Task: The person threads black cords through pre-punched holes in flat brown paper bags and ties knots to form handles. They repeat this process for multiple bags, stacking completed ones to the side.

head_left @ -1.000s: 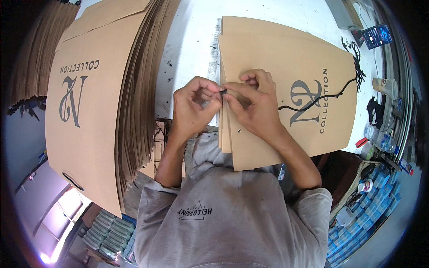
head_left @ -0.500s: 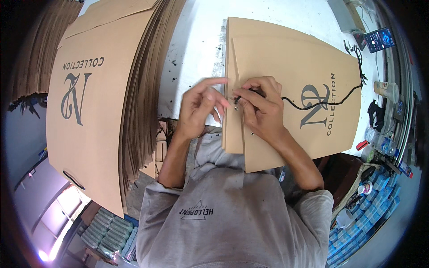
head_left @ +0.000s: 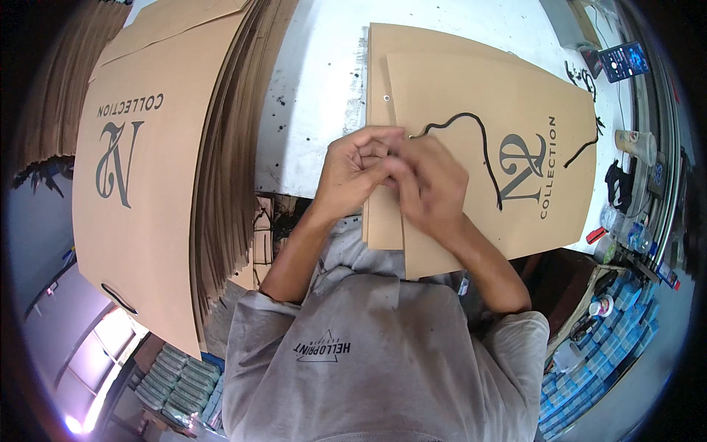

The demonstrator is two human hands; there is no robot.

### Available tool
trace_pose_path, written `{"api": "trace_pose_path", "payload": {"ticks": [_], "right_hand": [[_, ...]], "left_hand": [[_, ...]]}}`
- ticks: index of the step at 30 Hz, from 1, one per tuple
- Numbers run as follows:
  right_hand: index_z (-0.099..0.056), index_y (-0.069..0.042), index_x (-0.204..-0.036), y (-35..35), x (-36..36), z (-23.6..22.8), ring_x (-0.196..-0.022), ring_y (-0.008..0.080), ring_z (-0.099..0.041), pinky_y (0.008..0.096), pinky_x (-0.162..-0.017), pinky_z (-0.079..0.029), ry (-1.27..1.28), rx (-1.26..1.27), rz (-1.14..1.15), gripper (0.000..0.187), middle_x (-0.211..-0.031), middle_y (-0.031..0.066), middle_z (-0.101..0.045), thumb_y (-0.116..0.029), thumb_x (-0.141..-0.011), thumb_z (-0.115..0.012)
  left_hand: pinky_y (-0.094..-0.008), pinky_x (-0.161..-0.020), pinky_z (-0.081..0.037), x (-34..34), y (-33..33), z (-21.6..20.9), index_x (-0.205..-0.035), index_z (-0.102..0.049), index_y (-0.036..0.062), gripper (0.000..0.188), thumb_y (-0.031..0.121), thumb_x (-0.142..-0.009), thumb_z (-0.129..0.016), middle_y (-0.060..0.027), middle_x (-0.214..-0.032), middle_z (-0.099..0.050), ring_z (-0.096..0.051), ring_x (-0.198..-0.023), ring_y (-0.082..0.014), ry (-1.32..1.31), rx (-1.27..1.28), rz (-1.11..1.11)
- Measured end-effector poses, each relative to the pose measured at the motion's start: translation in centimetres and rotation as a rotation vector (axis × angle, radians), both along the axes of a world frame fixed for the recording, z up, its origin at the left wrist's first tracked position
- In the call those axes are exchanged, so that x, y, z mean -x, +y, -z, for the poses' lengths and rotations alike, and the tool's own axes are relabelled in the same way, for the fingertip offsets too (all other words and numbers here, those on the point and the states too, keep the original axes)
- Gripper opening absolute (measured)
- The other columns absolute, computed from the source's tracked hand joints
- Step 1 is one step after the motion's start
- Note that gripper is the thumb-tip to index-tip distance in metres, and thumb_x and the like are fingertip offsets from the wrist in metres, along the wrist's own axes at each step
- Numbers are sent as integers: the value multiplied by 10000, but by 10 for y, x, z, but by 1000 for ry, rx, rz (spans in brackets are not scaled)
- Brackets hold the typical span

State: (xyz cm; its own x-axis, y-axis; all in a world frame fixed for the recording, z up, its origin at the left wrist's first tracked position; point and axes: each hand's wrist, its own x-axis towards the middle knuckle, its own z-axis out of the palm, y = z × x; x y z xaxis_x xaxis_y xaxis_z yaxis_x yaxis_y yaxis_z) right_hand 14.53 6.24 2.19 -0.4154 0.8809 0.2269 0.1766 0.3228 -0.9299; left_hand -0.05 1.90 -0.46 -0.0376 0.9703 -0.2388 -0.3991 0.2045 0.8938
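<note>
Fingers (head_left: 379,133) of the left hand (head_left: 346,173) curl in toward the right hand (head_left: 438,180), the two meeting or nearly so over the left edge of a brown paper bag (head_left: 471,236). The right hand is blurred and both sets of fingertips are partly hidden, so I cannot tell what they pinch or how closely they are shut. A black cord (head_left: 484,140) shows from just beyond the right hand, which is the nearer of the two. It lies to the right, arching over, then dropping in a long run toward the near side, its free end on the bag's face. The bag's long axis runs left to right. Beneath it, a second bag (head_left: 378,77) juts out leftward, bearing a metal eyelet (head_left: 387,98). More black cords (head_left: 591,82) lie by the far right end; well apart on the left is a stack of bags (head_left: 166,228).
</note>
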Motion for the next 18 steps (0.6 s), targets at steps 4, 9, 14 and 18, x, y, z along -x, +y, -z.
{"api": "trace_pose_path", "payload": {"ticks": [4,9,14,18], "right_hand": [[-713,25,-983,15,4,19,-685,158,-660,310,-630,-546,-113,116,130,81,-814,106,-671,15,-905,-733],[-686,31,-1066,18,-1,7,-743,186,-674,345,-668,-541,-286,19,-72,162,-839,127,-676,36,-905,-693],[-688,33,-1047,26,-11,12,-751,121,-615,269,-695,-485,-173,282,-112,103,-827,67,-659,-5,-958,-655],[-696,21,-1026,34,-18,0,-763,56,-558,225,-709,-448,44,660,-115,103,-864,2,-662,-47,-1011,-620]], "left_hand": [[-265,-618,-555,-6,-5,-9,-974,-579,-3,115,-67,-925,-661,-113,-883,-695,-712,-804,-140,343,102,-210],[-269,-645,-546,5,-6,0,-944,-578,-14,124,-87,-901,-668,-131,-862,-688,-705,-795,-170,1016,-385,-285],[-274,-704,-556,-3,-3,13,-958,-631,-36,122,-112,-880,-687,-127,-905,-713,-702,-800,-172,568,-338,-353],[-268,-724,-563,-3,5,5,-1033,-734,-16,200,-115,-861,-722,-112,-933,-723,-702,-812,-158,512,-326,-269]]}}
